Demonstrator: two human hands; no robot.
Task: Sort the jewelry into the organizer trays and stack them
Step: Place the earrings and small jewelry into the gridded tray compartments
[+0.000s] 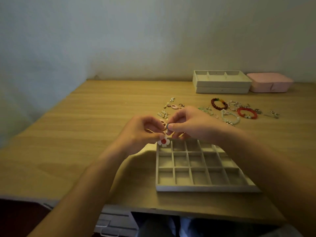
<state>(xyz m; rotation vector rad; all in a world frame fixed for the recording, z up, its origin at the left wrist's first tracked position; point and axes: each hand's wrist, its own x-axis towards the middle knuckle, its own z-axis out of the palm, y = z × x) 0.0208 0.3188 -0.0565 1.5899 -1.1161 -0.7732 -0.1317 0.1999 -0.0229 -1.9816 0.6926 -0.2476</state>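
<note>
Both hands meet above the far left corner of a grey organizer tray [201, 187] with many small compartments, all bare. My left hand [142, 132] and my right hand [189, 125] pinch a white flower earring with a red centre [163, 141], which dangles below the fingertips. Other small bits are held between the fingers, partly hidden. Loose earrings [172, 106] lie just beyond the hands. Bracelets lie to the right: a dark red beaded one [218, 104], a bright red one [247, 113] and a pale one [230, 118].
Two stacked cream trays [222, 84] stand at the back right of the wooden table [85, 134], beside a pink box [270, 84]. A wall runs behind the table. Drawers [112, 223] and my knees show below the front edge.
</note>
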